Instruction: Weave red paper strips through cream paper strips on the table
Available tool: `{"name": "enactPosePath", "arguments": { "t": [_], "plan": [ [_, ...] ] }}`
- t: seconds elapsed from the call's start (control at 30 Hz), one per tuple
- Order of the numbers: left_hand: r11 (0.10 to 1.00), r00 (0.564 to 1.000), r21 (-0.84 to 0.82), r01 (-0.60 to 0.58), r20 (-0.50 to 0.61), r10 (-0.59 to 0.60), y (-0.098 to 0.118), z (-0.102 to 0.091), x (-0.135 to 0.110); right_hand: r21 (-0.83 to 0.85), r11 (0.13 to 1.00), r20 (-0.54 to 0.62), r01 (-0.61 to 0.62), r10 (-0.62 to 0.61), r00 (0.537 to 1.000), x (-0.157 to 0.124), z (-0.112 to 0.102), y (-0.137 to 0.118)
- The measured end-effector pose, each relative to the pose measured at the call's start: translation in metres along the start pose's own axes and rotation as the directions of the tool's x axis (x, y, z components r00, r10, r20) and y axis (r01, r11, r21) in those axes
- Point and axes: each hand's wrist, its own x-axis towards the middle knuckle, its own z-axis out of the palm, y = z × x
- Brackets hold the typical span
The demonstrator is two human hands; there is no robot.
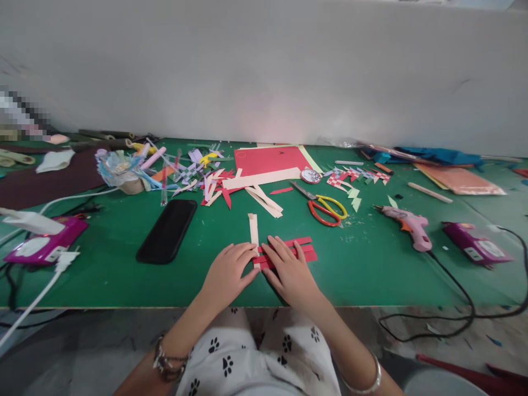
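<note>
The background is filled by a pale grey wall, marked by a dark scuff at right and tinged pink low in the middle (soft light is spread across it). A long green table is set against the wall; beneath its front edge, a grey floor is littered with scraps.

A black phone lies at left, a pink glue gun at right.
</note>
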Motion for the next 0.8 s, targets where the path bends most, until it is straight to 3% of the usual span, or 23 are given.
{"name": "enactPosePath", "arguments": {
  "t": [0.17,0.3,0.47,0.8],
  "plan": [
    [1.000,0.999,0.018,-0.021,-0.046,0.021,0.001,-0.001,0.000,0.033,0.999,-0.008,-0.012,0.013,1.000,0.002,-0.005,-0.003],
    [0.999,0.996,0.020,0.029,-0.087,-0.027,0.001,0.000,-0.001,0.047,0.998,-0.034,-0.038,0.040,0.999,0.006,-0.005,-0.008],
    [0.997,0.995,0.021,0.074,-0.076,-0.072,0.000,0.002,-0.001,0.065,0.997,-0.036,-0.044,0.046,0.998,0.012,-0.004,-0.011],
    [0.999,0.996,-0.003,0.039,-0.080,-0.039,0.001,0.000,0.001,0.079,0.997,-0.044,0.010,-0.006,0.999,0.012,-0.004,-0.007]
  ]
}}
